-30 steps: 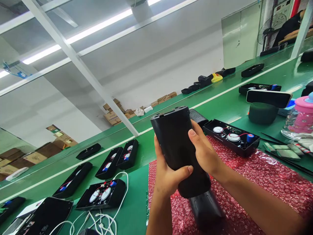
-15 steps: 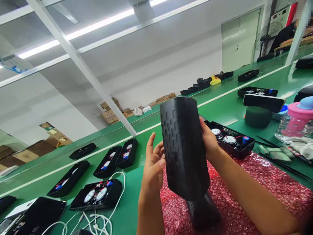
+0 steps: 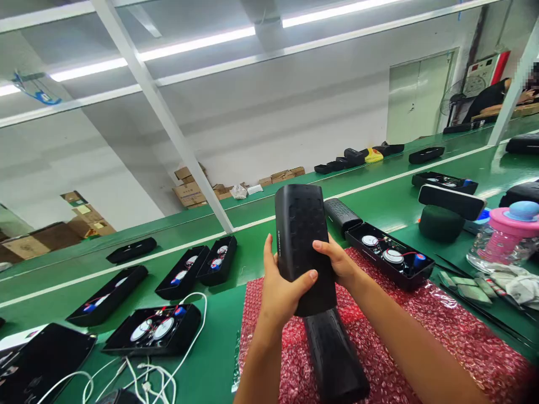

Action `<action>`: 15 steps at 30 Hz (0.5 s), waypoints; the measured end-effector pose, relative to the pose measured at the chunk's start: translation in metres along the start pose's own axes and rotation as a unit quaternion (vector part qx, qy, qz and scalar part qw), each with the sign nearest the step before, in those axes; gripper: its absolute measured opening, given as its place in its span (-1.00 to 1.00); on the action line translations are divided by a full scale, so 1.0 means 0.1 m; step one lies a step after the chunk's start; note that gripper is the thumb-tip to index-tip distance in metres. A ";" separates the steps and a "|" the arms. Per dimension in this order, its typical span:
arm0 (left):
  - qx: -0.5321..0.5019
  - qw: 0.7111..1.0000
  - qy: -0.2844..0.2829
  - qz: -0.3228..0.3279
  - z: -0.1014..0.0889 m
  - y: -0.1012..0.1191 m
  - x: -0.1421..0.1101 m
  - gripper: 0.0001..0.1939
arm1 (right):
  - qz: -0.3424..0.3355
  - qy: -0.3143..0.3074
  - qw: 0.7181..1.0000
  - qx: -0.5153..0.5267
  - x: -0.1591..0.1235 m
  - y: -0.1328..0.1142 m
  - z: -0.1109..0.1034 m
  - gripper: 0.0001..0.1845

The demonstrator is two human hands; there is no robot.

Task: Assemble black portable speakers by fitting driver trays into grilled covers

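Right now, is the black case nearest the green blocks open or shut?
Open: the black case shows white discs and a blue part.

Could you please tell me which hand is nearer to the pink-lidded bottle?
The right hand. It holds the right side of the black case, the side towards the pink-lidded bottle, while the left hand holds the case's left side, farther from it.

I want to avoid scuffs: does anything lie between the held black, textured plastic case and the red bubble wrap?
Yes, apparently: another long black case rests on the bubble wrap beneath the held case.
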State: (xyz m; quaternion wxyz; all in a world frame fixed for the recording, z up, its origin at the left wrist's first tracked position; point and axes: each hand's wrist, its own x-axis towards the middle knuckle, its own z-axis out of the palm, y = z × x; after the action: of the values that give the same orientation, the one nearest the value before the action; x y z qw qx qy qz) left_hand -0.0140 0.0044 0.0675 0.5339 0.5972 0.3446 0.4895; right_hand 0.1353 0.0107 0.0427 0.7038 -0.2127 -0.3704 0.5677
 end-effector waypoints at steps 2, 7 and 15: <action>0.044 0.998 0.009 0.035 -0.01 0.03 -0.10 0.16 | 0.065 -0.046 0.996 0.046 0.00 0.08 -0.15 -0.27; -0.060 0.993 -0.046 0.093 -0.17 0.16 -0.10 -0.16 | 0.113 -0.132 0.975 0.138 0.02 0.25 -0.57 0.01; 0.152 0.944 0.293 0.020 -0.89 -0.78 0.85 -0.65 | 0.098 0.075 0.992 -0.020 0.74 0.25 -0.72 -0.42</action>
State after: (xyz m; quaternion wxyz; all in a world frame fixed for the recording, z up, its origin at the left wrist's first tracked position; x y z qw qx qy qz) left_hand -0.0657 0.1253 0.0050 0.3025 0.5076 0.5442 0.5955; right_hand 0.1800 0.0971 0.0002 0.6659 -0.3043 -0.3050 0.6090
